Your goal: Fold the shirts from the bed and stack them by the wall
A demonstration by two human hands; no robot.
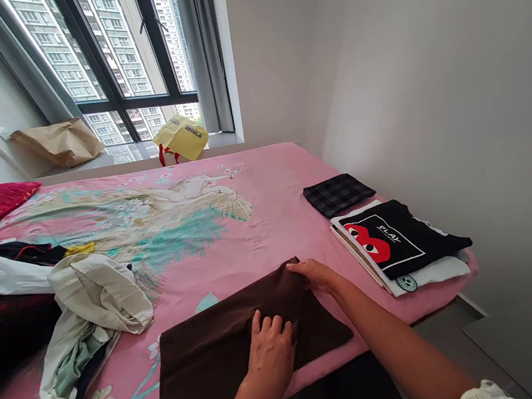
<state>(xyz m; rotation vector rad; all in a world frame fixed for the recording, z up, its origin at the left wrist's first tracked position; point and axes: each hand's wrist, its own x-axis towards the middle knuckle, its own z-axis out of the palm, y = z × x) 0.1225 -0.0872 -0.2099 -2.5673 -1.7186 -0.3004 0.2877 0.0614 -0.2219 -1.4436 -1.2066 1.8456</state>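
Note:
A dark brown garment [205, 362] lies partly folded on the pink bedspread [269, 219] near the bed's front edge. My left hand [270, 352] presses down on its middle, fingers together and curled into the cloth. My right hand [316, 274] grips the garment's far right corner, fingers pinched on the fabric. Both forearms reach in from the bottom of the view.
A stack of folded shirts [398, 246] with a black red-heart shirt on top sits at the bed's right edge, a folded plaid cloth [338, 193] behind it. A heap of unfolded clothes [62, 310] lies left. A yellow bag [181, 137] and brown paper bag [60, 143] rest on the windowsill.

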